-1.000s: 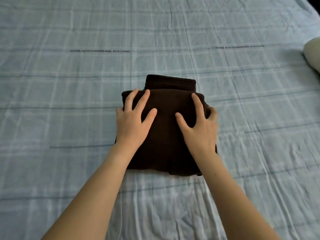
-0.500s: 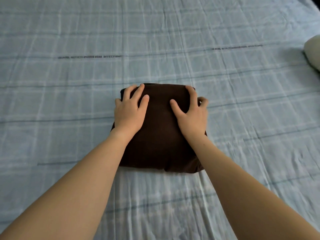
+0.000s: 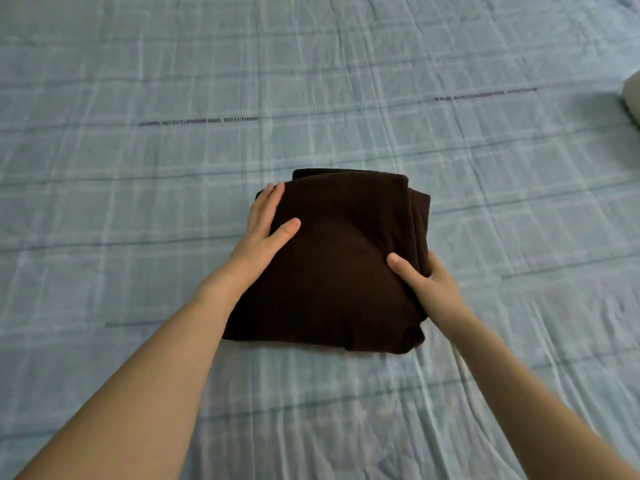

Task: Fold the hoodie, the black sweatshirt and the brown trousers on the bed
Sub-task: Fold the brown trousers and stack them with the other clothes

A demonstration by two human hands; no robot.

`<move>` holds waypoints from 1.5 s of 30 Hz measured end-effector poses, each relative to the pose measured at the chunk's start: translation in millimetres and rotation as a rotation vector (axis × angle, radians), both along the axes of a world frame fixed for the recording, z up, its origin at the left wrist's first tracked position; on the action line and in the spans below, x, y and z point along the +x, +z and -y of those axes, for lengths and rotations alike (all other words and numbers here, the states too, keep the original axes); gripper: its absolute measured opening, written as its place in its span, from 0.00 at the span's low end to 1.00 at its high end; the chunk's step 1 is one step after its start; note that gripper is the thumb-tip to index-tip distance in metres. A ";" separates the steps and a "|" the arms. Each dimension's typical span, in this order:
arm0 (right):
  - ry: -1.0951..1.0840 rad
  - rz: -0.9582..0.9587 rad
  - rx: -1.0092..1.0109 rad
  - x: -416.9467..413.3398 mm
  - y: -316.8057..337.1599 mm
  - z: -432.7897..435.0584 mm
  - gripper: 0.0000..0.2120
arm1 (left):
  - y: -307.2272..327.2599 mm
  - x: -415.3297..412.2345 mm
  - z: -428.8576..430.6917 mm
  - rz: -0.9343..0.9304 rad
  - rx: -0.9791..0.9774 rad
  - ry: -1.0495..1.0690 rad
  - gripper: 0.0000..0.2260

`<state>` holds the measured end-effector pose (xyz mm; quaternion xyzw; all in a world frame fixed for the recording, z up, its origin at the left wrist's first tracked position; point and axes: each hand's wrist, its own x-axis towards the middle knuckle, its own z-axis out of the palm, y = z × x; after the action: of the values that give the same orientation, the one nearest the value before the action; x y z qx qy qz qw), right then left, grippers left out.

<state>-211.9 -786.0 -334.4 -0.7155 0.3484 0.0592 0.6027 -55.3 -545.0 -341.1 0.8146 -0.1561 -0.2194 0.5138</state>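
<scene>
The brown trousers (image 3: 339, 258) lie folded into a compact dark bundle in the middle of the bed. My left hand (image 3: 265, 230) clasps the bundle's left side, thumb on top and fingers along the edge. My right hand (image 3: 427, 284) grips the right side lower down, its thumb on top and its fingers tucked under the fabric. No hoodie or black sweatshirt shows in this view.
The bed is covered by a pale blue checked sheet (image 3: 138, 202) with light wrinkles. A whitish pillow or cushion (image 3: 632, 98) peeks in at the right edge.
Both hands slid from pressing flat on top of the bundle out to its sides; the right hand moved down and now grips the right edge. The upper flap is now folded in.
</scene>
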 end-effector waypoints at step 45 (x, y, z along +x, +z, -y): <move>-0.526 0.338 -0.053 -451.0 392.8 -160.8 0.34 | 378.3 -356.2 -56.7 -0.254 -0.218 -0.316 0.35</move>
<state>-662.9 -625.3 58.5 -0.6160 0.4177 -0.2279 0.6279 -411.5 -488.4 37.2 0.6857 -0.2384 -0.3797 0.5734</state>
